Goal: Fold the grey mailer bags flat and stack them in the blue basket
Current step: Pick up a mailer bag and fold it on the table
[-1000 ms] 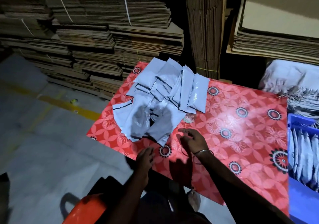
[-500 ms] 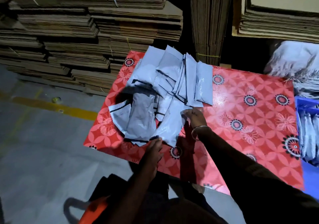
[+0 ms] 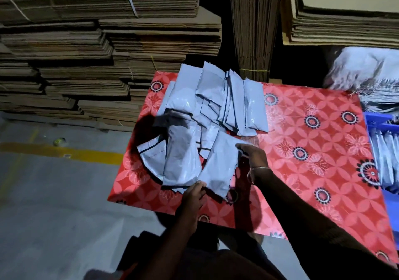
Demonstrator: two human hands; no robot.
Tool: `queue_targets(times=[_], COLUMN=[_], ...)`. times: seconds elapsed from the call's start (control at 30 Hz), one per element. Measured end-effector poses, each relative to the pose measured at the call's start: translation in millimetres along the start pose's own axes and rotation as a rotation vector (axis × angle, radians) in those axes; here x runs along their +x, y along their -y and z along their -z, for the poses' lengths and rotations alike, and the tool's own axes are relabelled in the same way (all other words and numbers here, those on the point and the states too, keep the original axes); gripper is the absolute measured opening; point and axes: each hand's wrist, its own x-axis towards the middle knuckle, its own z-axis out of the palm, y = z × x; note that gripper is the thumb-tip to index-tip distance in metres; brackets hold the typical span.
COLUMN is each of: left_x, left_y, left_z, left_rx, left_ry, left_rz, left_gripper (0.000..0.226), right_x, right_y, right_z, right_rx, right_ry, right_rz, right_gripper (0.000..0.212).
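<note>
A loose pile of several grey mailer bags [image 3: 216,104] lies on the left half of a table with a red flowered cloth [image 3: 302,182]. One grey mailer bag [image 3: 220,167] lies at the pile's near edge. My right hand [image 3: 253,156] pinches its far right corner. My left hand [image 3: 193,195] grips its near left corner. The blue basket [image 3: 373,117] stands at the right edge of the table, with grey bags [image 3: 386,158] stacked on edge inside it.
Tall stacks of flattened cardboard [image 3: 97,48] rise behind and left of the table. An upright cardboard bundle [image 3: 254,27] stands right behind the pile. A heap of pale bags [image 3: 367,74] lies beyond the basket. Grey floor with a yellow line [image 3: 64,154] is on the left.
Both hands reached forward from the table's near edge to the pile and took hold of one grey bag at its corners. The camera tilted down and closer.
</note>
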Motion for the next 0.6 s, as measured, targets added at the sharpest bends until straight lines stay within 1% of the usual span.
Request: queue_targets(times=[0.07, 0.13, 0.23, 0.37, 0.43, 0.47, 0.5, 0.53, 0.57, 0.6], left_x=[-1.7, -2.8, 2.2, 12.6, 20.3, 25.4, 29.9, 34.5, 41.5, 46.4], left_y=[-1.9, -2.9, -6.3, -15.9, -17.6, -18.2, -19.5, -20.5, -20.7, -21.9], left_z=[8.1, 12.8, 1.6, -54.1, -87.6, -103.2, -119.9, -135.7, -151.3, -165.9], left_rx=[0.017, 0.046, 0.056, 0.145, 0.229, 0.280, 0.317, 0.363, 0.414, 0.473], left_ry=[-0.033, -0.062, -0.045, 0.074, 0.127, 0.147, 0.180, 0.216, 0.245, 0.256], left_rz=[0.006, -0.011, -0.051, -0.054, -0.128, -0.170, -0.205, -0.230, -0.245, -0.258], left_gripper=[0.028, 0.025, 0.019, 0.010, 0.013, 0.013, 0.007, 0.015, 0.032, 0.041], right_x=[-20.1, -37.6, -50.7, -62.4, -59.9, -56.2, -52.1, -46.8, -38.8, -29.6], right_y=[-4.7, -9.0, -26.2, -34.7, -31.5, -30.6, -28.4, -26.6, -26.8, -27.3], right_z=[9.7, 26.1, 66.8, 122.7, 148.5, 162.2, 174.9, 186.4, 198.2, 210.4], right_rx=[0.080, 0.083, 0.087, 0.078, 0.040, 0.012, -0.002, -0.017, -0.018, -0.020], right_ry=[0.005, 0.018, -0.030, -0.128, -0.156, -0.160, -0.166, -0.173, -0.178, -0.185], right_rz=[0.024, 0.025, 0.008, 0.022, 0.052, 0.076, 0.087, 0.088, 0.089, 0.084], right_gripper=[0.017, 0.019, 0.020, 0.022, 0.023, 0.027, 0.030, 0.029, 0.026, 0.025])
